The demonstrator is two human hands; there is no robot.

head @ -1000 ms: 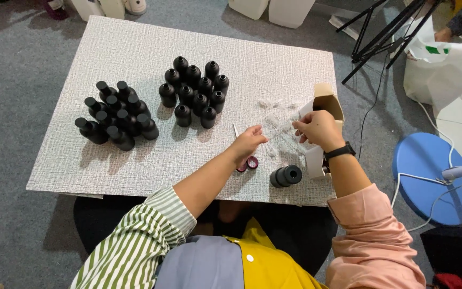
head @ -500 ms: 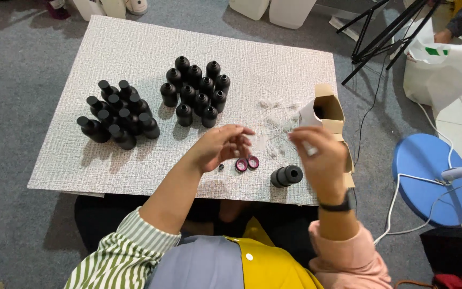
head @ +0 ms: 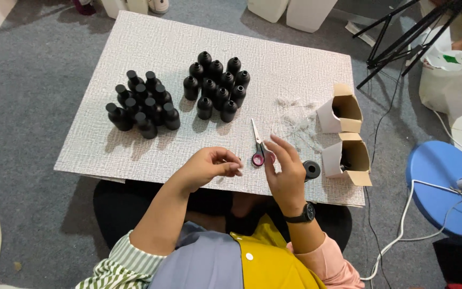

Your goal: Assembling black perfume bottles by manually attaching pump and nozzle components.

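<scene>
Nearest, the left hand (head: 207,167) pinches something tiny and pale; the right hand (head: 284,174) hovers open-fingered, empty. Pink-handled scissors (head: 258,145) lie at twelve o'clock. Beyond: clear wrap scraps (head: 300,126), two open cartons (head: 346,136), capped black bottles (head: 143,104) standing grouped.

Two open tan cartons (head: 341,110) (head: 349,158) stand (side by side) at the board's right edge.
</scene>
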